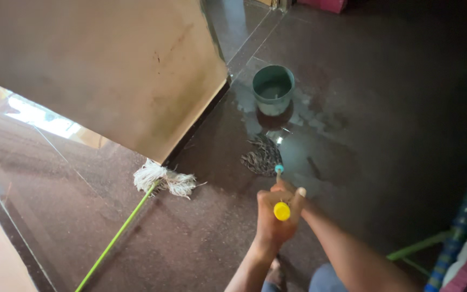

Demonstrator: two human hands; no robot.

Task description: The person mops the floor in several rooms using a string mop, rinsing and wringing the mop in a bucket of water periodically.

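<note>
hands meet on a single mop handle [281, 208] low in the head view, both wrapped around its upper end just below the yellow cap. the left hand [270, 223] is closed in a full fist around the shaft, fingers curled shut with nothing else in it; the right hand [293, 197] is closed over the same shaft from the other side, thumb raised with its pale nail showing, so the two grips touch or overlap. the handle points almost straight away from the camera, so its long axis runs forward and down from the hands; only the cap and a teal collar show, and the rest is foreshortened behind them. ahead of the hands, just beyond the collar, the dark mop head [262, 155] lies spread on the wet floor [374, 130], which is glossy dark tile with a puddle sheen. farther forward in the same line stands a green bucket [273, 89], apart from the mop head. off to the left of the hands a second mop [164, 180], white-stringed with a bright green pole, lies on the floor with its strings against the base of a large tan panel [109, 70]. neither hand is clearly nearer the mop head, since both sit at the same spot on the shaft.
</note>
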